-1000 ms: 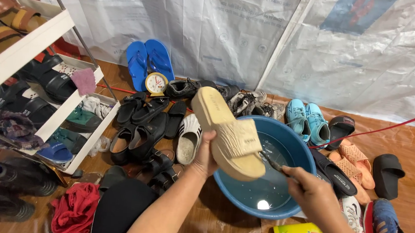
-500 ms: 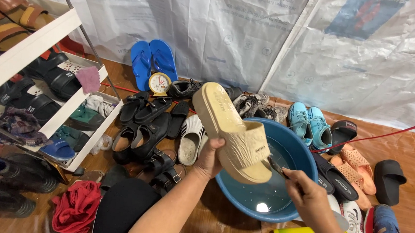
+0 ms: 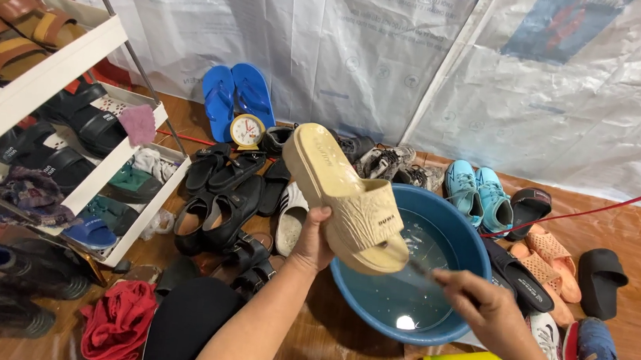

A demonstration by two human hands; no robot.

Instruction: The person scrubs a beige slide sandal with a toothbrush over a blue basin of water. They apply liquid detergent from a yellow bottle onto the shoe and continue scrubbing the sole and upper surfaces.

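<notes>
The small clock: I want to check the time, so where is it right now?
In the head view the small clock stands on the floor left of centre, just below the blue flip-flops by the plastic sheet wall.

Blue flip-flops (image 3: 237, 97), small clock (image 3: 247, 130), shoe rack (image 3: 82, 43), red cloth (image 3: 120, 320).

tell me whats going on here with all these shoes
A person holds a beige slide sandal up in the left hand, over a blue basin of water. The right hand grips a thin tool, likely a brush, its tip blurred by the sandal's toe. Many shoes lie around on the floor, with a white shoe rack to the left.
</notes>
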